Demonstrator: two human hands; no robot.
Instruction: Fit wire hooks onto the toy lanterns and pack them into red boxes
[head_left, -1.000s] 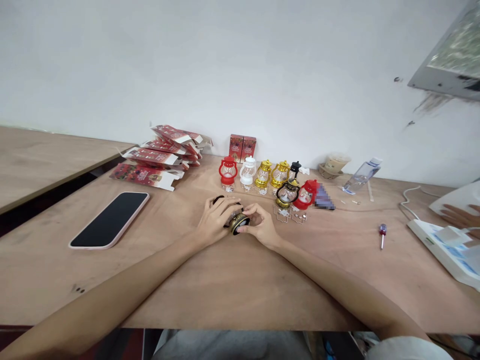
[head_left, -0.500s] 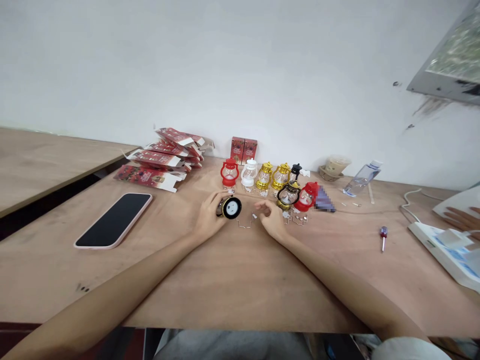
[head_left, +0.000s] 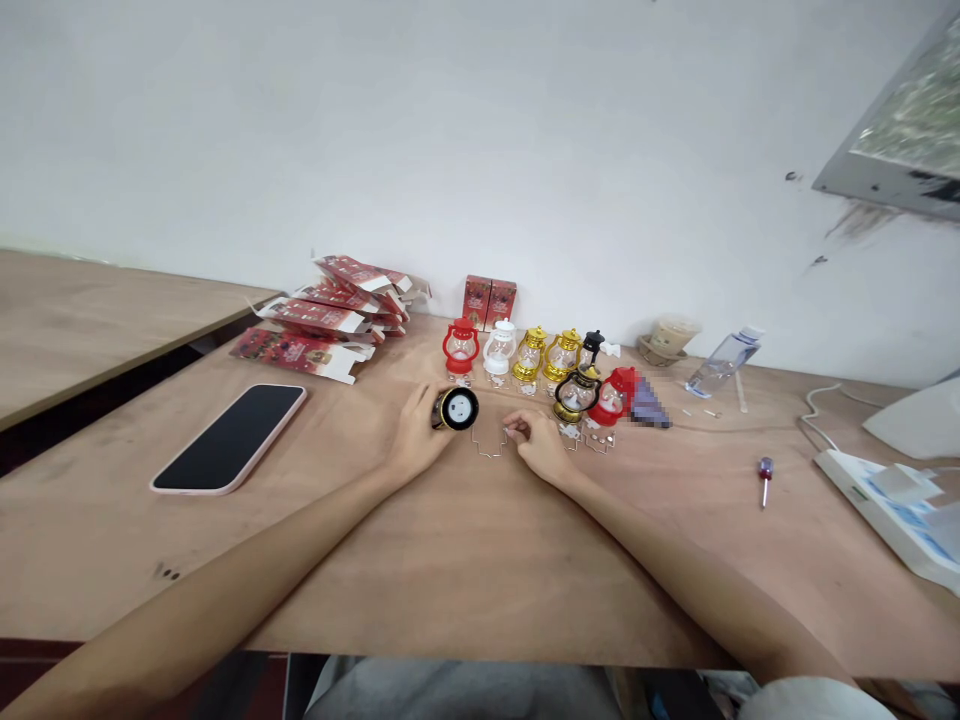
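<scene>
My left hand (head_left: 415, 438) is wrapped round a small black-and-gold lantern (head_left: 459, 409), tipped so that its round base with a white disc faces me. To the right, the fingertips of my right hand (head_left: 541, 445) are pinched together just above the table. A tiny pale piece shows at those fingertips, too small to name. Between my hands lies a bent wire handle (head_left: 490, 456). Behind them stand a red lantern (head_left: 460, 347), a white lantern (head_left: 499, 348) and gold lanterns (head_left: 529, 355). A dark bronze lantern (head_left: 576, 395) and another red lantern (head_left: 613, 396) are right of my right hand.
Red flattened boxes (head_left: 315, 318) are piled at the back left, near a phone (head_left: 231, 440). Two red boxes (head_left: 489, 302) stand against the wall. On the right are a screwdriver (head_left: 765, 480), a clear bottle (head_left: 724, 362), a cup (head_left: 670, 336) and a white power strip (head_left: 885, 510).
My right hand has moved slightly left and down, its fingers closing to a pinch. The lantern in my left hand has shifted a little. Another person's hand at the right edge has left view.
</scene>
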